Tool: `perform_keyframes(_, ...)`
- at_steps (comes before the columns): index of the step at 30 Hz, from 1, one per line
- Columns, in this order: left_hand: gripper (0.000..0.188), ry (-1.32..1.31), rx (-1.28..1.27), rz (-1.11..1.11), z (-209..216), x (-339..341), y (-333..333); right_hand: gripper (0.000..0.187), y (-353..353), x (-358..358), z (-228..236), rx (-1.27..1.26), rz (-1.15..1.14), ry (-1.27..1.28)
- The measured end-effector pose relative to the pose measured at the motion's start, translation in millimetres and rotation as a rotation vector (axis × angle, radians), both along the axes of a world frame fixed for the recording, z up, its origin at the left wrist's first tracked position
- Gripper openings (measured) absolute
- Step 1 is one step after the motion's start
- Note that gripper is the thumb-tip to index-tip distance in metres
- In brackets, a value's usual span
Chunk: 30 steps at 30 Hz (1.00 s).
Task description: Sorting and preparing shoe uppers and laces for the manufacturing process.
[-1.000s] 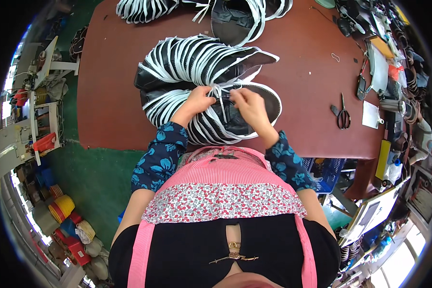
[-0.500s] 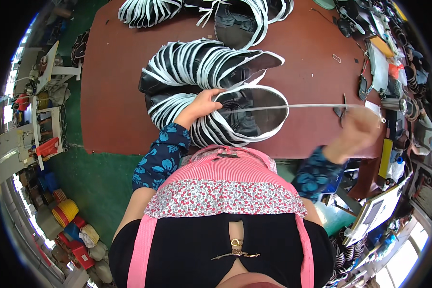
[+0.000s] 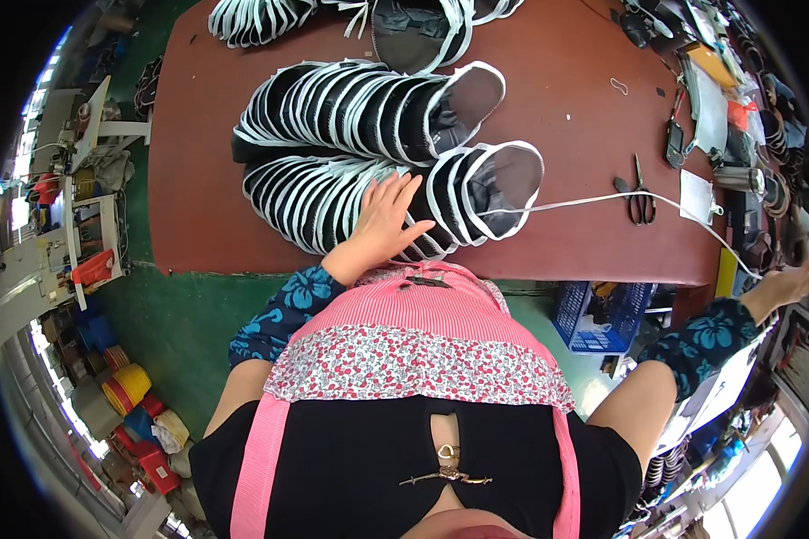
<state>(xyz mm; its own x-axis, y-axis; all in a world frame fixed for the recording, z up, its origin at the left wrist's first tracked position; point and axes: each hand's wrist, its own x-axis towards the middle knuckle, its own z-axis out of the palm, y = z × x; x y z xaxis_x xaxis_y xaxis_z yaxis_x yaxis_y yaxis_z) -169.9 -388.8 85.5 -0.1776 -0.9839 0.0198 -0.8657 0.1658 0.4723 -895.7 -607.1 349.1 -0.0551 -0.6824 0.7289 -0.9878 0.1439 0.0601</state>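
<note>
Resting a spread left hand [image 3: 388, 220] on seemingly untied uppers [image 3: 319, 202] at eleven o'clock, holding white cord [image 3: 584, 200] in the right hand [image 3: 785, 283] at three, leaving twelve o'clock's bundle [image 3: 413, 36] apparently tied.

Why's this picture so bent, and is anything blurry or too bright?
Head view: fisheye distortion bows the left edge of the table; head view, lower right: the window is washed out; head view, right rim: the right hand looks soft, the central white-edged black pieces sharper.
</note>
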Motion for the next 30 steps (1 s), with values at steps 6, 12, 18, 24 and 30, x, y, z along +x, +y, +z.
perform_keyframes(6,0.077,0.033,-0.011,0.048,0,-34,28,0.045,-83,145,-20,0.203,0.605,-1.006)
perform_keyframes(12,0.063,0.097,-0.134,0.193,22,-43,27,0.031,-8,282,-340,0.943,1.045,-0.55)
perform_keyframes(18,0.059,0.064,-0.169,0.437,5,-22,65,0.022,31,327,-414,1.066,0.894,-0.236)
perform_keyframes(24,0.056,0.068,-0.18,0.446,-9,-5,68,0.024,-102,172,-437,0.931,0.444,-0.003)
perform_keyframes(30,0.053,0.063,-0.189,0.473,-5,25,74,0.036,-95,175,-385,0.603,0.298,-0.422)
